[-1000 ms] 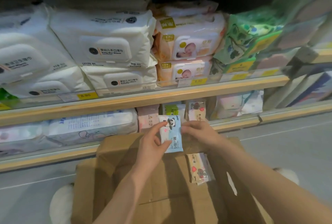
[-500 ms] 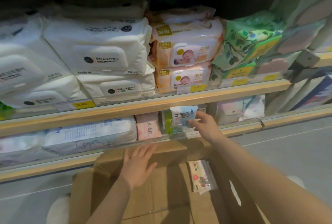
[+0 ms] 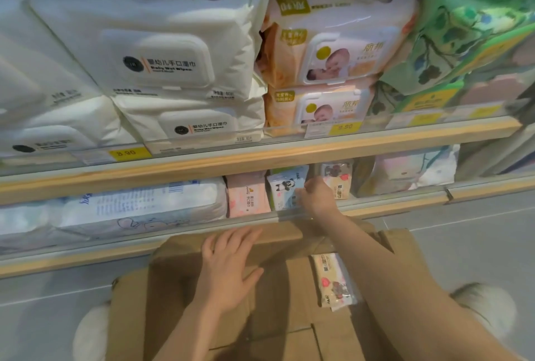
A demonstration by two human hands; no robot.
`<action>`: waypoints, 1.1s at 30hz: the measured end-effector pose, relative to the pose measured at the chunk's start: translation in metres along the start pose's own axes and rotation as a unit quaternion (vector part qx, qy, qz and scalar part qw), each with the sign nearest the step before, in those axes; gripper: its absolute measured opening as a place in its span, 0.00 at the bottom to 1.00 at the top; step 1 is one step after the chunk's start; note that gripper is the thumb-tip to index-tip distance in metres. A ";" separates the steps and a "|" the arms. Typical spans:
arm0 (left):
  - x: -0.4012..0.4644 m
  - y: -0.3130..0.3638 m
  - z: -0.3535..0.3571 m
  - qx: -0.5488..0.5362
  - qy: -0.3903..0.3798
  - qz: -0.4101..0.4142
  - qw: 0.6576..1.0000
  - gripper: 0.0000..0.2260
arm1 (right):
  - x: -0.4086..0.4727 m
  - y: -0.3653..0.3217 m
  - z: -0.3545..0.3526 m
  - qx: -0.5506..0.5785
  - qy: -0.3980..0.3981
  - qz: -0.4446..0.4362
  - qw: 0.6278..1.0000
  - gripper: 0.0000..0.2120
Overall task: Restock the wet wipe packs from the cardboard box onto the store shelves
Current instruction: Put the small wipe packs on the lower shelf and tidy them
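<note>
While our right hand (image 3: 317, 197) reaches over the lower shelf's clear front lip (image 3: 173, 223), its curled fingers pinch the right edge of the blue panda wipe pack (image 3: 285, 191), which stands upright on that shelf. We see a pink pack (image 3: 249, 195) touching it on the left and a bear-print pack (image 3: 337, 178) just behind the hand, so the slot is tight. Our left hand (image 3: 228, 268) lies flat, fingers straight and spread, on the cardboard box (image 3: 289, 331) below. One more wipe pack (image 3: 333, 281) leans against the box's right inner wall. Above, large white packs (image 3: 162, 42) and baby-photo packs (image 3: 333, 48) fill the upper shelf (image 3: 260, 152).
</note>
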State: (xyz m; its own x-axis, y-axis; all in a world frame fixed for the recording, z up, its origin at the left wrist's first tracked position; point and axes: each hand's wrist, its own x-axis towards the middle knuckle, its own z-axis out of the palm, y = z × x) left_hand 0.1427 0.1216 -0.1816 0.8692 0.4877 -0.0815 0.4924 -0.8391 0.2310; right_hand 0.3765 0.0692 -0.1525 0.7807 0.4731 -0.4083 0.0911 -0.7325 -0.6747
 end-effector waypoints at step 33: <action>-0.013 0.131 0.037 -0.178 -0.111 0.045 0.977 0.21 | -0.179 0.191 -0.123 -0.117 0.106 -0.044 0.987 0.20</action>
State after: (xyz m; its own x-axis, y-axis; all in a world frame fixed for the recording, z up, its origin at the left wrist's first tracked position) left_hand 0.1976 -0.0036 -0.1858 0.9160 0.3188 -0.2437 0.4012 -0.7200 0.5663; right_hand 0.3299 -0.2157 -0.1322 0.8729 0.4448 -0.2005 0.2846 -0.7980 -0.5313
